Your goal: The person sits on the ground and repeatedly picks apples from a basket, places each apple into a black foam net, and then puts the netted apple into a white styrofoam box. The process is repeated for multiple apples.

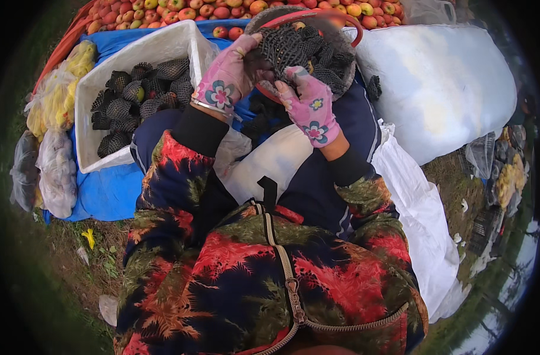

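1. Black netting [288, 47]: at 12 o'clock, in a red-handled basket [264, 17].
2. Left hand [224, 77] and right hand [310, 109]: pink-gloved, near each other at the netting, fingers bent; whether either clamps it cannot be told.
3. White crate [148, 51]: at 10 o'clock, containing netted fruit [123, 109].
4. White sack [436, 89]: at 2 o'clock.
5. Apples [181, 7]: at 12 o'clock, beyond the basket.

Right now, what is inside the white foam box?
Inside the white foam box are round fruits in black nets, some showing reddish or greenish skin. Whatever lies beneath the top ones is covered, and the person's left knee hides the near right corner.
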Motion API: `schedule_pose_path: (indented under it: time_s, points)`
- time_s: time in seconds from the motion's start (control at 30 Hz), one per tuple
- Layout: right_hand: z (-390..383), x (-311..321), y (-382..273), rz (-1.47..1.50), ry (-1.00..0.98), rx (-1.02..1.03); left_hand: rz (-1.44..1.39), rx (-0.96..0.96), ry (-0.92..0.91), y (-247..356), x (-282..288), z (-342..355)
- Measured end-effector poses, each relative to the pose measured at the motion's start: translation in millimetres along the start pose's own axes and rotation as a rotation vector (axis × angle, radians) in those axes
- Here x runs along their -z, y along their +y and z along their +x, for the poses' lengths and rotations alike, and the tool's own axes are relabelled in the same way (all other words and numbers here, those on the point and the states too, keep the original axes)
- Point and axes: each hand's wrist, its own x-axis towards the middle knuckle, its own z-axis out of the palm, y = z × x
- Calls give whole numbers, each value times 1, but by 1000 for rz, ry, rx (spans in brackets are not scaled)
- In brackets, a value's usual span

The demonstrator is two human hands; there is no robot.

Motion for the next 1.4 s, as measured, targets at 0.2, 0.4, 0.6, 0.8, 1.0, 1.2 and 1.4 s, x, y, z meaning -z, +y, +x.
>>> schedule_pose_path:
  time_s: [0.2, 0.4, 0.6, 0.8, 1.0, 1.2, 1.4]
  points:
    - [70, -24, 88, -51, -313, -19, -236, -299, -147, 68, 73, 13]
    - [84, -96, 210, -657, -737, -19, -254, -278, -210, 71, 69, 5]
    - [84, -126, 194, -744, -791, -48, -182, -350, 234, 67, 4, -13]
    - [93, -37, 181, 824, -392, -773, 289, -491, 138, 39, 35, 3]
    - [55, 32, 68, 1463, -390, -783, 770, -548, -173, -17, 7, 15]
    - [34, 40, 13, 1126, -391, -862, 598, -316, -258, -20, -4, 2]
    - [29, 56, 34, 518, 5, -766, 620, -396, -218, -19, -3, 0]
